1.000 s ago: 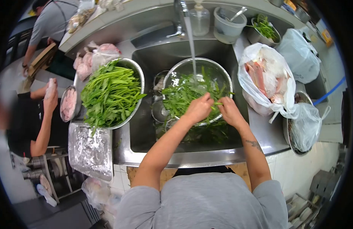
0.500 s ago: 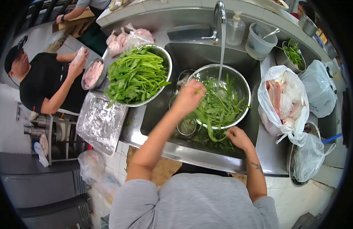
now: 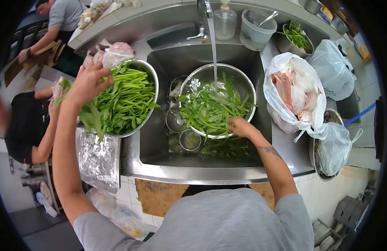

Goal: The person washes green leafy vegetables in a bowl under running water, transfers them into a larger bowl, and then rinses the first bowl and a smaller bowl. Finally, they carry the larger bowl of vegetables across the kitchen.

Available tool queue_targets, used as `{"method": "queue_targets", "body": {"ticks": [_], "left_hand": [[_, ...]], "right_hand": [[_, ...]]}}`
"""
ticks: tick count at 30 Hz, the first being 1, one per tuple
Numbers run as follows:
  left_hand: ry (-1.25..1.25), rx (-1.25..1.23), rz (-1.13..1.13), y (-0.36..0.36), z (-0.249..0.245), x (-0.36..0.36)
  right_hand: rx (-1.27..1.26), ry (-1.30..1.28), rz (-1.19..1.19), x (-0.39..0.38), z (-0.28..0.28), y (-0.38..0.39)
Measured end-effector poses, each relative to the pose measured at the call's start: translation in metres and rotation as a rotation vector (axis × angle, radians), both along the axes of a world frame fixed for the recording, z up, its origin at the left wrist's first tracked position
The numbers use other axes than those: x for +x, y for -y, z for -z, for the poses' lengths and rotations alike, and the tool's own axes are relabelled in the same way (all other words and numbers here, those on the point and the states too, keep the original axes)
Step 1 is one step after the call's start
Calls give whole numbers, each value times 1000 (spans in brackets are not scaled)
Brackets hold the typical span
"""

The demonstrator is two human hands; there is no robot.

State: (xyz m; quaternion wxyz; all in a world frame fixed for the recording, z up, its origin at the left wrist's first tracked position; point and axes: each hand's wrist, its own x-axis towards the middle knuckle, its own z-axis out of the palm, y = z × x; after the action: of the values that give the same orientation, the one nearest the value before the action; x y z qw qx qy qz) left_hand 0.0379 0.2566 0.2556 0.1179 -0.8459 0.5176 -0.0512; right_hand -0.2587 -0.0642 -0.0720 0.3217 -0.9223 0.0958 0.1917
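Fingers of the right hand [image 3: 240, 126] curl inward at the metal bowl's [image 3: 244, 81] near rim, any grip hidden; inside, loose greens [image 3: 210, 113] lie wet; the left hand [image 3: 91, 80] half-curls over heaped stems [image 3: 133, 92], its hold unclear; beyond, the tap [image 3: 207, 10] runs, the metal bowl presumably set to catch it

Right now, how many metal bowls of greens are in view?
3: a large bowl left of the sink basin, a middle bowl inside it, and a smaller bowl at back right. Others may be hidden.
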Motion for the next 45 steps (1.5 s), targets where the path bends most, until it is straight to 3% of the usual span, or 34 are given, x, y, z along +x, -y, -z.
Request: {"method": "queue_targets", "body": {"ticks": [1, 4, 6, 8, 9, 12, 14, 18, 19, 22, 24, 26, 27, 31, 32, 35, 36, 41, 45], "left_hand": [[-6, 118, -126, -1, 12, 6], [42, -138, -252, -34, 102, 23], [-195, -272, -368, -60, 170, 37], [-324, -372, -409, -57, 153, 37], [-362, -370, -367, -55, 144, 40], [-451, -440, -353, -47, 101, 31], [-632, -612, -348, -41, 80, 28], [-76, -719, -353, -16, 64, 4], [284, -676, -234, -4, 63, -7], [159, -736, -214, 33, 67, -34], [-59, -817, -135, 60, 85, -39], [-182, -784, 28, 107, 114, -43], [-256, -785, 215, 133, 136, -39], [-588, -450, 173, 215, 210, -44], [-735, -345, 125, 230, 216, -42], [-756, -256, 148, 258, 224, -27], [-828, -354, 220, 260, 224, -21], [-1056, -133, 107, 276, 225, -5], [-1043, -159, 122, 282, 218, -18]], "right_hand": [[-20, 9, 35, 13, 9, 2], [-245, 180, 255, 38, 49, 5], [-379, 190, 365, 43, 77, 2], [-428, 46, 404, 42, 96, -9], [-262, -201, 341, 54, 80, 0], [-137, -93, 473, 68, 39, 5], [-207, 225, 381, 75, 34, 27], [-8, 284, 265, 98, -46, 50], [-2, 351, 234, 101, -49, 54], [24, 528, 145, 110, -53, 61], [52, 620, 104, 119, -54, 61], [222, 475, 139, 129, -57, 61], [306, 400, 155, 132, -58, 61], [575, 312, 244, 135, -68, 61], [585, 319, 257, 134, -65, 64], [531, 332, 320, 118, -72, 75], [501, 339, 343, 112, -75, 78], [799, 242, 539, 92, -73, 81], [934, 241, 610, 93, -65, 81]]}}
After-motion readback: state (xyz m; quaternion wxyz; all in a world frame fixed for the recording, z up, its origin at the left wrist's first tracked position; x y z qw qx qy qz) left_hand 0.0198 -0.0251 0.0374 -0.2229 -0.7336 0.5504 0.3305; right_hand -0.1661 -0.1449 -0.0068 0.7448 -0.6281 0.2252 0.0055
